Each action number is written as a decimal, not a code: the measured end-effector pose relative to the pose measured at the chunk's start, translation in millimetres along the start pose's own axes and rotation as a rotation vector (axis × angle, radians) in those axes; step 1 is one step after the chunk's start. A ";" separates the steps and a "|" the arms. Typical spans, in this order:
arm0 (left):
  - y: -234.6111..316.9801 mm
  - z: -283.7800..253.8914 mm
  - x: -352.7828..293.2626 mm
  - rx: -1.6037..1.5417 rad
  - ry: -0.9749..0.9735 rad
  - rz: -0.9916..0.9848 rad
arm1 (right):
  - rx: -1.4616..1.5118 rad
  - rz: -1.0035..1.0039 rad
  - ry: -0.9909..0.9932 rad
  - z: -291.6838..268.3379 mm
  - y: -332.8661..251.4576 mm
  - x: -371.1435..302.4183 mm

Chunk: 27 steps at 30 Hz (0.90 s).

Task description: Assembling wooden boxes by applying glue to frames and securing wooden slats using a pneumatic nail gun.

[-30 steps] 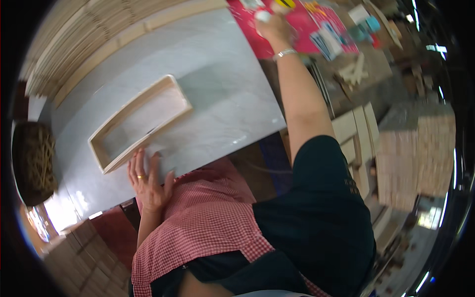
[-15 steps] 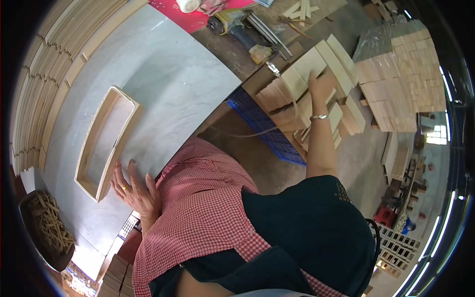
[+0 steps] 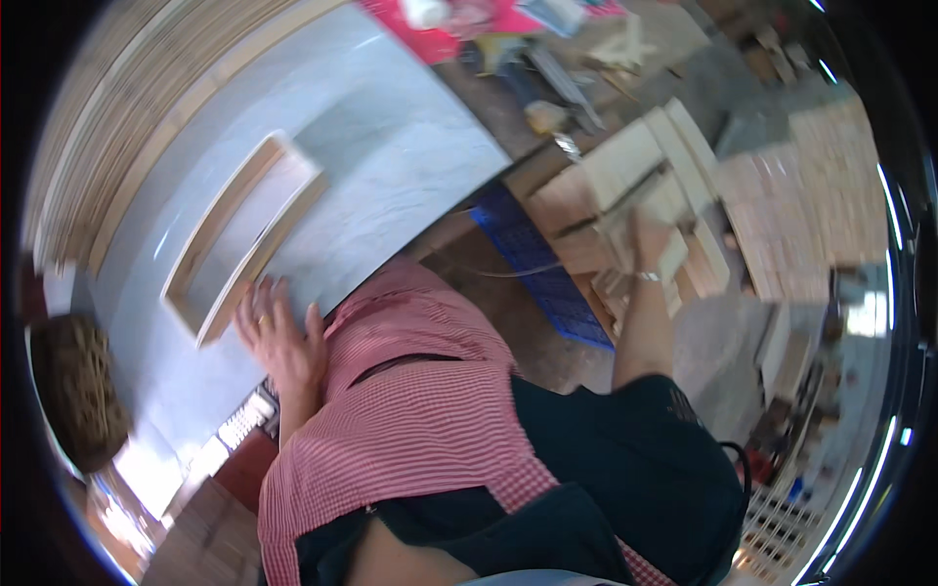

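Observation:
A shallow rectangular frame of thin pale wood (image 3: pixel 249 283) with rounded corners lies on the grey marbled tabletop (image 3: pixel 405 161). Beside its near end, my left hand (image 3: pixel 283 337) rests with fingers spread, the fingertips at the frame's side wall. My right hand (image 3: pixel 647 234) reaches out over stacked pale wooden boards (image 3: pixel 620 156) on the right. Motion smears its fingers, so whether a board is gripped cannot be made out.
Long thin wood strips (image 3: pixel 107 107) are stacked along the left table edge. A dark bin of wood scraps (image 3: pixel 83 391) stands below them. Beyond the boards lies a nail-gun-like tool (image 3: pixel 547 83). A blue plastic crate (image 3: pixel 532 264) and a wrapped wood stack (image 3: pixel 806 205) are at right.
The view has shifted and blurred. My right hand has drawn back nearer across the boards. My left hand stays by the frame, its fingers still apart.

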<state>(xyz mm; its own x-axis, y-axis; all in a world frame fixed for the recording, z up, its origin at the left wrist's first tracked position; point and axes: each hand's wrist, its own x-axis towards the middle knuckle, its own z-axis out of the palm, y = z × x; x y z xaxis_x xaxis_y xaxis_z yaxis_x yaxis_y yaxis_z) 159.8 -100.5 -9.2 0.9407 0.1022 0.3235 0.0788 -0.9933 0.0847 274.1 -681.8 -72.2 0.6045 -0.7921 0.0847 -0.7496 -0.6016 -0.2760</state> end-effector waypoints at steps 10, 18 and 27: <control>-15.2 -2.7 -2.7 -0.261 0.032 -0.166 | 0.844 -0.369 -0.006 -118.6 -141.1 -60.2; -32.3 -26.7 -29.2 -0.472 0.161 -0.335 | 0.481 -1.789 -0.845 -133.1 -355.6 -248.8; -88.9 -49.3 -23.5 -0.520 0.428 -0.764 | 0.208 -2.260 -0.724 -98.2 -437.4 -325.0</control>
<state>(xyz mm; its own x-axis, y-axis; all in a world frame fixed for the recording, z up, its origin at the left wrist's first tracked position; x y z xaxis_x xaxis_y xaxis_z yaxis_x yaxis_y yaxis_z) 114.4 -11.9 22.1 0.4936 0.8115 0.3127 0.3597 -0.5178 0.7762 379.1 -171.5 115.0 0.1111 0.9914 0.0693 0.9417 -0.0828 -0.3262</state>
